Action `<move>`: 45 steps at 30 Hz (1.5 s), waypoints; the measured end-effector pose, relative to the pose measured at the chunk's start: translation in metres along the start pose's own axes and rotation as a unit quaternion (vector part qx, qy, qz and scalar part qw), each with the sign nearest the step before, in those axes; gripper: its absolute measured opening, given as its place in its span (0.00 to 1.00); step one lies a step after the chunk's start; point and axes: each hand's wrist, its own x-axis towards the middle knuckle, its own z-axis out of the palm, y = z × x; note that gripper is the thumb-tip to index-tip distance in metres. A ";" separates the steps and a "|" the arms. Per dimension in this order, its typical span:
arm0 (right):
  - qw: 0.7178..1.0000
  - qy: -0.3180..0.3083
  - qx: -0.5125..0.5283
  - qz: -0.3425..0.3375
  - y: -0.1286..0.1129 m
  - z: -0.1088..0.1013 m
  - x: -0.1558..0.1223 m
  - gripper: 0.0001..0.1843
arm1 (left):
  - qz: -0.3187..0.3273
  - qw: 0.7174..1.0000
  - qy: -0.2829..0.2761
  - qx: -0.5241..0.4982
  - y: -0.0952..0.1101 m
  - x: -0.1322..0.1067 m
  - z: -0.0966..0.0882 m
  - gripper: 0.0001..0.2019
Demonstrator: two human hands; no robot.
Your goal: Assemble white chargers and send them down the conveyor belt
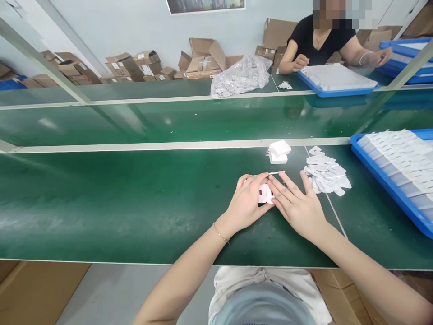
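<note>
My left hand (246, 201) and my right hand (295, 205) meet over a small white part with red openings (265, 194) on the green table (135, 203). The left fingers curl round the part's left side. My right hand's fingers lie stretched out, their tips pressing on the part's right side. A thin white strip (274, 173) lies just beyond the hands. Two white blocks (279, 152), one on the other, sit further back. A loose pile of flat white pieces (326, 175) lies right of my right hand.
A blue tray (389, 187) of white pieces stands at the right edge. Across the green conveyor belt (203, 119) another person (321, 40) works at a second blue tray (333, 91). A clear bag of white parts (240, 76) and cardboard boxes (135, 65) lie behind.
</note>
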 end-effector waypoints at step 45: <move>0.874 -0.421 0.110 0.216 0.181 0.012 0.025 0.12 | 0.037 0.970 -0.215 0.113 0.019 0.050 -0.034 0.31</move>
